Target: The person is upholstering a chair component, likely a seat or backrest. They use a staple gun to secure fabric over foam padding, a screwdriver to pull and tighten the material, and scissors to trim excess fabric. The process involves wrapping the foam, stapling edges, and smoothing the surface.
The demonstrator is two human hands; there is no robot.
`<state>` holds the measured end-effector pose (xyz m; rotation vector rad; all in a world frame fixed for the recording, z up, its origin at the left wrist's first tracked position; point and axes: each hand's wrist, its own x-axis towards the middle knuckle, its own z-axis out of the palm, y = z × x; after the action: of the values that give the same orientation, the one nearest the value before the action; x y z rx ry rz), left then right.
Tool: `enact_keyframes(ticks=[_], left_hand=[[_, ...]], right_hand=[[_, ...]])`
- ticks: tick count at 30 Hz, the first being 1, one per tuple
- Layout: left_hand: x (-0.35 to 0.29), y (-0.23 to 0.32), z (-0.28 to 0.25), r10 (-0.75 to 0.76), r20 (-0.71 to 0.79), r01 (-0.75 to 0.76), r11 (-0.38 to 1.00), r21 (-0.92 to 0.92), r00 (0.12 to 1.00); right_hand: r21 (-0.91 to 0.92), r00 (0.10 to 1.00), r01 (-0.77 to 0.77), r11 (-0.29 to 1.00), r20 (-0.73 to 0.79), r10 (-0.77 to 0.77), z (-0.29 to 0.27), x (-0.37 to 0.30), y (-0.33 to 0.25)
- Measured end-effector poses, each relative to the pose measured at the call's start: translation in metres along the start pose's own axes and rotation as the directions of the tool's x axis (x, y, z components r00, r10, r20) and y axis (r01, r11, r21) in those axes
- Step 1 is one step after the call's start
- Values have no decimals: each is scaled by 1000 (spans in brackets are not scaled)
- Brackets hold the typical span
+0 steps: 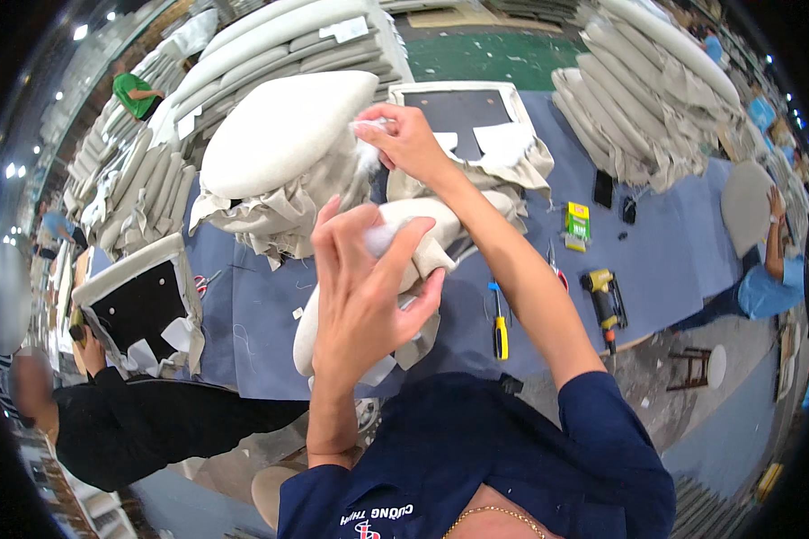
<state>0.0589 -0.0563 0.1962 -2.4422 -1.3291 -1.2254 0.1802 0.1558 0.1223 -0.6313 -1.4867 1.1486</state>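
My right hand (403, 144) is raised over the far part of the table, its fingers pinching a wispy tuft of white fibre filling (368, 160). My left hand (360, 283) is closer to me, fingers curled around another white tuft (385, 237). Beneath and behind the left hand lies a beige upholstered cushion piece (306, 334) with folded fabric, largely hidden by the hand. A large beige padded seat (288, 135) rests on a pile of loose-edged covers just left of my right hand.
On the blue-covered table (539, 314) lie a screwdriver (500, 328), a staple gun (605, 298), a yellow-green box (577, 225) and a phone (604, 189). Cushion stacks (616, 99) stand at the back. A co-worker in black (144, 422) handles a framed seat (144, 305) at left.
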Motion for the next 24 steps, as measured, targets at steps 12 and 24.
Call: enact_keyframes(ticks=[12, 24], left_hand=[[23, -9, 10, 247, 161, -231, 966, -114, 956], [51, -41, 14, -119, 237, 195, 923, -332, 964]], right_hand=[[112, 896, 208, 972, -420, -143, -26, -22, -33], [124, 906, 150, 981, -414, -86, 14, -156, -76]])
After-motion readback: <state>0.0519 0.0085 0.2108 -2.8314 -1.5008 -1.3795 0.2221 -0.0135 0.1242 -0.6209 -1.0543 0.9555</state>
